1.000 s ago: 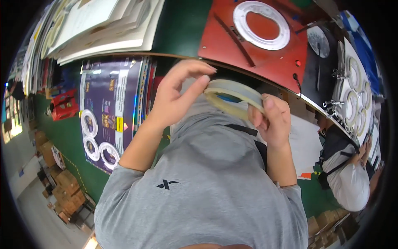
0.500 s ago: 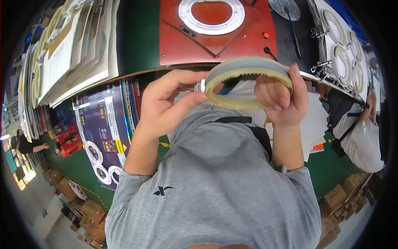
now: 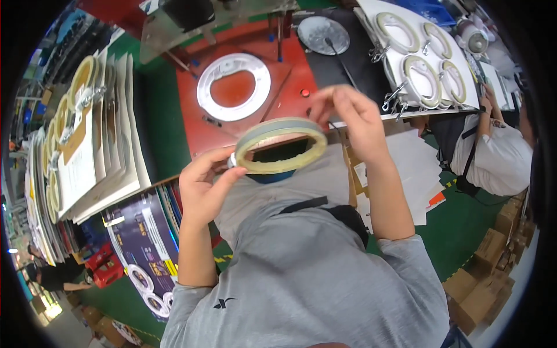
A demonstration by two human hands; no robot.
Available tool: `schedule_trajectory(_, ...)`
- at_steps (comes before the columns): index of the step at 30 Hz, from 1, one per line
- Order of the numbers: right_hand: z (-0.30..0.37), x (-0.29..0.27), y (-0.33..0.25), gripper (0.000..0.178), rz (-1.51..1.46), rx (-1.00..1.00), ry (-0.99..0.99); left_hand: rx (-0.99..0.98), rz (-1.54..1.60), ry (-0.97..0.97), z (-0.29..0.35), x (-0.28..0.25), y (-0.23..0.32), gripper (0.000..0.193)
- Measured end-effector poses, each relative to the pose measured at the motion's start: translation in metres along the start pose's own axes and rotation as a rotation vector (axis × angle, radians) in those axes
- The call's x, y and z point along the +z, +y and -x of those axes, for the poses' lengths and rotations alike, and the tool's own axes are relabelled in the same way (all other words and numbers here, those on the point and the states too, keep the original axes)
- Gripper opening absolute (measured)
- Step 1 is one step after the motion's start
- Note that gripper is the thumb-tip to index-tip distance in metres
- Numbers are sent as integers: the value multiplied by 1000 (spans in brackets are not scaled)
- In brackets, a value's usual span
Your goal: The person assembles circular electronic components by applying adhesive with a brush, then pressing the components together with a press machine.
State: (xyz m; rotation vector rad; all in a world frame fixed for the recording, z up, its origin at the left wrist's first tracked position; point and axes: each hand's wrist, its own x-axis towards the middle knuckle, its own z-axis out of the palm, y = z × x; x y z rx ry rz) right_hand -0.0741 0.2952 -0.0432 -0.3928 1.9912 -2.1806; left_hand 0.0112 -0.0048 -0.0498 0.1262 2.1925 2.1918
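My left hand pinches a small pale fitting on the left edge of a ring. The ring has a yellowish translucent rim and a grey band round its outside. It hangs tilted in front of the red work plate. My right hand is off the ring, up at the plate's right edge close to a red button. Its fingers are loosely bent and a bit blurred, with nothing seen in them. On the plate lies a white ring-shaped part with a large opening.
A clear panel on posts stands over the plate's far side. Beyond its right edge lies a round disc. Clamped rings sit on a white board at right; stacked sheets and more rings stand left. A co-worker is at far right.
The right hand has let go of the ring and moved up to the plate's right edge. The left hand keeps hold. The view has shifted, showing more of the table's far side.
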Motion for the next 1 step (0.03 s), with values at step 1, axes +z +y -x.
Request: schedule_trajectory(1,-12,-3,6,41,264,-142,262,13,-9,29,-2,-4,-5,37)
